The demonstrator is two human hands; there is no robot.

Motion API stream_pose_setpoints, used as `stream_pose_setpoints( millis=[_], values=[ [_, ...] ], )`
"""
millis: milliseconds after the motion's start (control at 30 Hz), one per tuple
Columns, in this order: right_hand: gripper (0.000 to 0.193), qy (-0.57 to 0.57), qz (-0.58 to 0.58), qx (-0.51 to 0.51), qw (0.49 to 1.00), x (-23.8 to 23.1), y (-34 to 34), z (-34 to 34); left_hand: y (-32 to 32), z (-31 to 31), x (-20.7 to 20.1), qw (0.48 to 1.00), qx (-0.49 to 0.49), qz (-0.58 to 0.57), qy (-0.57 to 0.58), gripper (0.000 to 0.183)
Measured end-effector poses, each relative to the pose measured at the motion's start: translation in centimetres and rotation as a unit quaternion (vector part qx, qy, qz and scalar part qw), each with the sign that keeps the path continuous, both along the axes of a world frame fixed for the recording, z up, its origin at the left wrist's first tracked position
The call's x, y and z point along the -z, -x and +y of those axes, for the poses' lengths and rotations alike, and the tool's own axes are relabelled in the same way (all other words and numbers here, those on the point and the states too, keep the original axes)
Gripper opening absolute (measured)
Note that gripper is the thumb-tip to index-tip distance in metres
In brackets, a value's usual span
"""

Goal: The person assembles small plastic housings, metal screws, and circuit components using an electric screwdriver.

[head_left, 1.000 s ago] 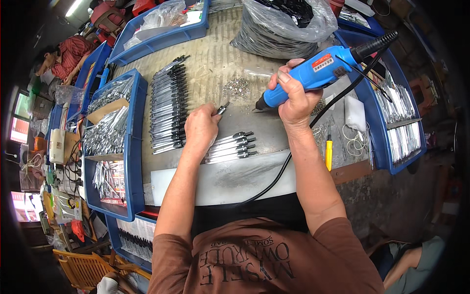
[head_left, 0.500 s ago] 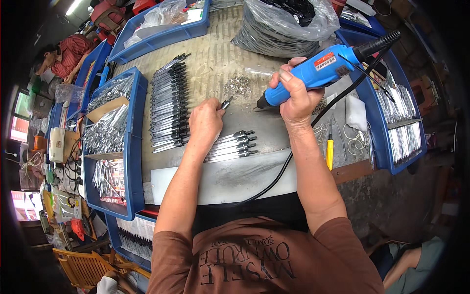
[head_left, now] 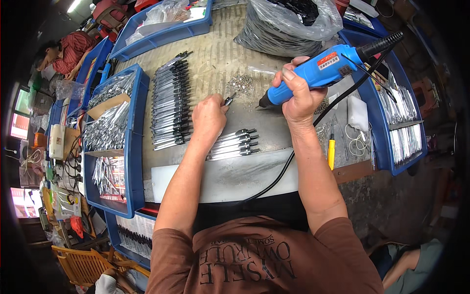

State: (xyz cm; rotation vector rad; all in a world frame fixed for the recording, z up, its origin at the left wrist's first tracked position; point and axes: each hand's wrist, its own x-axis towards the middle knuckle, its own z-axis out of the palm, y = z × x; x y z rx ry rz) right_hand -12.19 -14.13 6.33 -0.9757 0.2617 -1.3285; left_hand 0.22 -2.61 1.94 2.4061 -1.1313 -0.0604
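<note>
My right hand is wrapped round a blue electric screwdriver, whose black nose points left and down over the worktop. A black cable runs from its rear end. To its left, my left hand pinches a slim metal piece with a black end; most of the piece is hidden under the fingers. Just beyond that black end lies a heap of tiny screws. Several silver strips with black ends lie side by side near my left wrist. A long row of similar strips stretches away on the left.
Blue trays of metal strips stand at left and right. A plastic bag of black parts sits at the back. A yellow-handled screwdriver lies right of my right forearm. A pale board edges the front. Another person sits far left.
The whole view has shifted slightly. My left hand has risen a little with the metal piece; the electric screwdriver stays in my right hand, almost unmoved.
</note>
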Motion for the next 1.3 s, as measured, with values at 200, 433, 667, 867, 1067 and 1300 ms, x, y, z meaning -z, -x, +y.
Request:
stream_pose_setpoints(
  millis=[200,433,667,867,1067,1300],
  values=[
    [0.03,-0.008,-0.003,-0.003,1.0,-0.1,-0.1,0.0,0.1,0.3,-0.2,1.0,0.001,0.011,0.015,0.012],
    [0.03,-0.01,-0.006,-0.002,1.0,0.1,-0.1,0.0,0.3,0.1,-0.4,0.999,-0.02,0.028,0.001,0.012],
    [0.03,0.0,0.002,0.001,1.0,0.2,-0.2,0.1,-0.1,0.8,0.1,0.998,0.03,0.023,0.045,0.011],
    [0.03,-0.009,0.008,0.001,1.0,0.3,-0.1,0.0,-0.1,1.2,0.1,0.998,0.051,-0.003,0.044,0.012],
    [0.028,-0.012,0.002,-0.004,1.0,0.1,-0.2,0.1,-0.1,1.7,-0.3,0.997,0.028,0.006,0.076,0.012],
    [0.029,-0.005,0.009,-0.006,1.0,0.2,-0.2,0.1,0.2,1.8,0.0,0.999,0.022,0.0,0.038,0.011]
  ],
)
